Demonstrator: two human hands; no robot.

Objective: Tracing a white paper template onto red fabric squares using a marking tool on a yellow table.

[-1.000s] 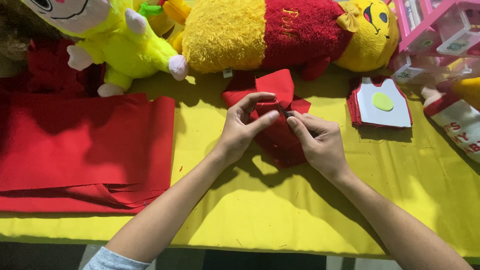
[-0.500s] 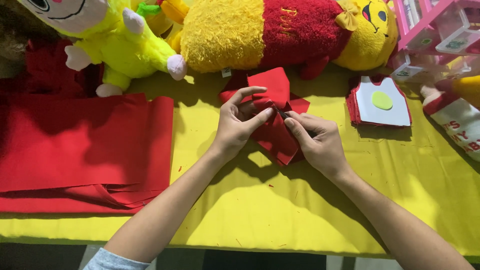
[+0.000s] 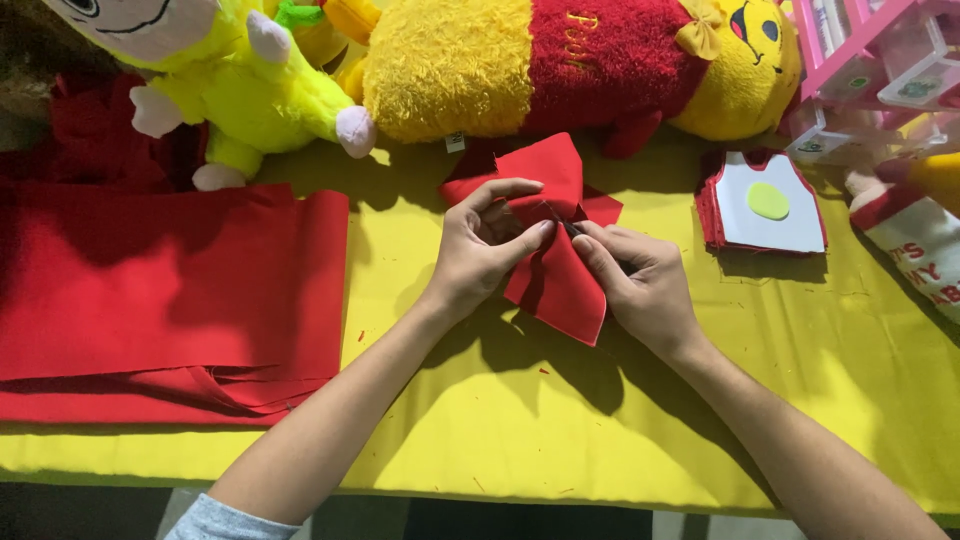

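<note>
While both forearms come up from the bottom edge and angle in toward each other, the left hand (image 3: 480, 245) and right hand (image 3: 640, 285) meet over a small red felt piece (image 3: 555, 270) sitting near the middle of the yellow tablecloth (image 3: 520, 420). Left hand has its wrist bent a bit, thumb arched up over the top, and the index fingertip pressed down onto the felt right at a fold, so it's pinching the fabric. Right hand lies lower and flatter, fingers curled together and pinched onto the same fold from the other side, fingertips almost touching the left ones; there's something thin and dark between them but it's too small to tell what. The felt is partly lifted, one pointed flap hanging down toward the person and another sticking up past the fingers. Left of the arms, a big stack of red felt sheets (image 3: 170, 300) lies flat, with loose edges at the near side. Off to the right, a little pile of red cutouts topped with a white piece and a yellow-green oval (image 3: 765, 205). Further back, a long yellow and red plush (image 3: 560, 65) lies along the table, a yellow-green plush toy (image 3: 250, 95) beside it at left, and pink plastic drawers (image 3: 880, 60) in the far right corner.
</note>
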